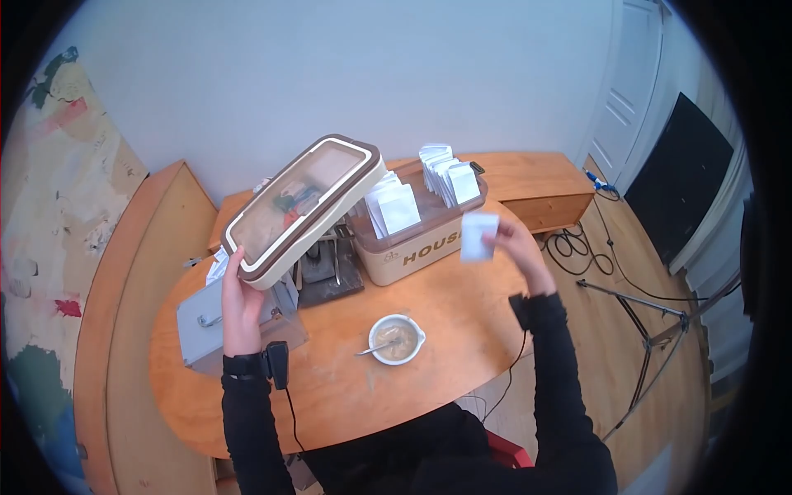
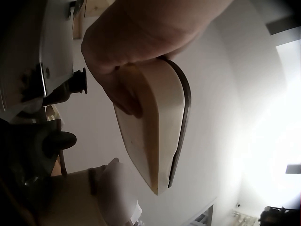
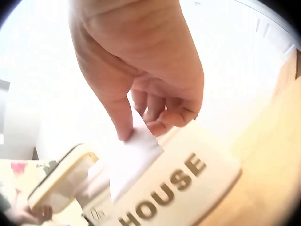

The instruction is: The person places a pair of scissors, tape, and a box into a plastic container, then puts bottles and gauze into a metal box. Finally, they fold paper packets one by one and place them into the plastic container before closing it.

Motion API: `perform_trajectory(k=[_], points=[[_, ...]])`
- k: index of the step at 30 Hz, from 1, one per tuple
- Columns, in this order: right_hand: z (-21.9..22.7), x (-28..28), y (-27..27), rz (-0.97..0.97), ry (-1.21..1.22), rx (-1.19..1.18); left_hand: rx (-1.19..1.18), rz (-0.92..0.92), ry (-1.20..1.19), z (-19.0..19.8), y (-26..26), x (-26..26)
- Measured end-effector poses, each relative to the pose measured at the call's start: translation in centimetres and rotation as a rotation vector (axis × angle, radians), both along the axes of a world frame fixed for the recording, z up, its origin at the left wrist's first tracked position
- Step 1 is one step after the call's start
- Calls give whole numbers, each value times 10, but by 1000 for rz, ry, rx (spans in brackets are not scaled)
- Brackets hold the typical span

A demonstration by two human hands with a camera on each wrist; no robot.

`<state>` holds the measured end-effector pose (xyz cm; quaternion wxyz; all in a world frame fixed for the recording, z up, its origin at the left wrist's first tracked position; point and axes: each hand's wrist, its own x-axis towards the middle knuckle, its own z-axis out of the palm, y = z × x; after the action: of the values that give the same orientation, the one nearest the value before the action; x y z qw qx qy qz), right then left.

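In the head view my left hand (image 1: 241, 307) grips the lower end of a cream lid (image 1: 293, 268) with a brown rim and clear window, held tilted above the table. The left wrist view shows fingers curled round the lid's edge (image 2: 169, 99). My right hand (image 1: 520, 247) pinches a white packet (image 1: 477, 238) between thumb and fingers, in front of a cream box (image 1: 386, 268) marked HOUSE. Two rows of white packets (image 1: 399, 210) stand in that box. In the right wrist view the packet (image 3: 134, 157) overlaps the box's front.
A white bowl (image 1: 398, 355) with a spoon stands near the table's front. At the left is a grey metal box (image 1: 198, 326), beside a dark tray (image 1: 351, 276) with tools. A tripod (image 1: 652, 340) and coiled cables (image 1: 569, 252) are on the floor at right.
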<state>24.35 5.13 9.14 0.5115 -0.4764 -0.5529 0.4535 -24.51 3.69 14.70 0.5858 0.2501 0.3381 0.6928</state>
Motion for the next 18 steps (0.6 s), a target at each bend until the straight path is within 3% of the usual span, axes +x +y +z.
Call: perform_trajectory(k=[5, 7, 11, 14, 17, 18], points=[[75, 13, 77, -91, -65, 340, 63, -41, -7, 13, 15, 22], [65, 24, 119, -8, -247, 261, 58, -50, 20, 19, 24, 31], [63, 17, 128, 96, -607, 73, 49, -119, 80, 37, 36, 58], [59, 3, 114, -257, -453, 306, 80, -153, 84, 33, 55, 73], [100, -5, 91, -54, 65, 186, 141, -215, 76, 30, 75, 98], [115, -13, 72, 36, 131, 141, 167, -236, 112, 30, 79, 108]])
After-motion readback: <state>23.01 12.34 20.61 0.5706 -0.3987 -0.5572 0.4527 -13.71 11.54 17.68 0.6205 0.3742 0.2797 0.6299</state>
